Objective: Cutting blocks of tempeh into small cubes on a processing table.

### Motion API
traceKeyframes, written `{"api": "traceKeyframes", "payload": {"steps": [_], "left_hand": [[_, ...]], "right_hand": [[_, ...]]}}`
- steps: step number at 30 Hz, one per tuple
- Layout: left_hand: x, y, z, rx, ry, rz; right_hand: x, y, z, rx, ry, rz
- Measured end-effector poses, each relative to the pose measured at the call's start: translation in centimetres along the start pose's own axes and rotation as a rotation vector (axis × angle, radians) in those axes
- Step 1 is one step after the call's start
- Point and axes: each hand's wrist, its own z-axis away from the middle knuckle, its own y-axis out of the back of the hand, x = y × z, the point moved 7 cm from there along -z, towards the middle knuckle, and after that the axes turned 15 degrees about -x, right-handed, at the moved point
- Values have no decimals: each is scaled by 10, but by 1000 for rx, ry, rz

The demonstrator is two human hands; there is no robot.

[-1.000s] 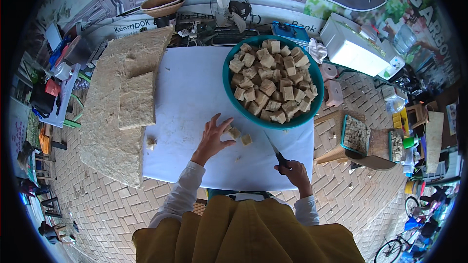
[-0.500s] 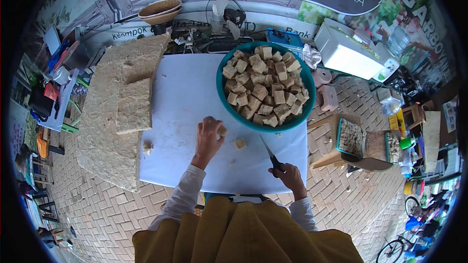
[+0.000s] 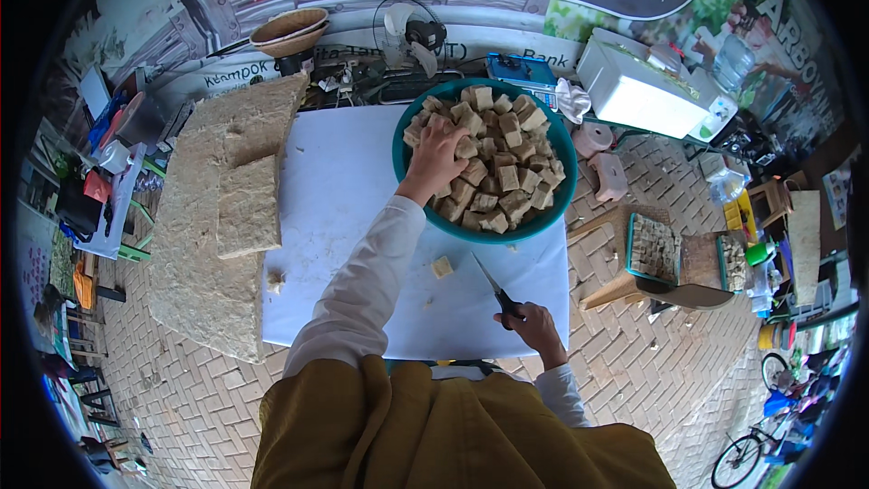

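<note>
The tan cubes [image 3: 511,167] heap inside the round teal basin [image 3: 567,147], right under your left hand [image 3: 435,163], whose fingers splay over the pile at the basin's left part; you can't tell from here if they grip one. Your left arm reaches forward to the basin, its white sleeve stretched long. Your right hand, well apart from the left, sits on the near side of the basin [image 3: 536,330], closed around the black handle of a knife [image 3: 493,286], blade angled up toward the basin. One loose cube [image 3: 442,267] lies on the white-covered tabletop [image 3: 335,186] just nearer you than the basin. Left of the basin, a rough, fibrous-looking slab [image 3: 195,244] carries a smaller rectangular piece [image 3: 249,208].
</note>
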Motion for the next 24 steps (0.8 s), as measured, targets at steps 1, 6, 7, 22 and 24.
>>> {"api": "traceKeyframes", "payload": {"steps": [1,6,7,22,24], "left_hand": [[2,1,2,50,-23,-9],[36,40,38,235,18,-195],[40,47,51,243,9,-98],[28,-86,192,-90,213,81],[21,-99,193,-100,213,69]], "right_hand": [[1,1,0,11,5,-11],[6,5,2,24,-13,-13],[5,8,3,37,-15,-29],[7,8,0,14,-36,28],[9,7,0,26,-21,11]]}}
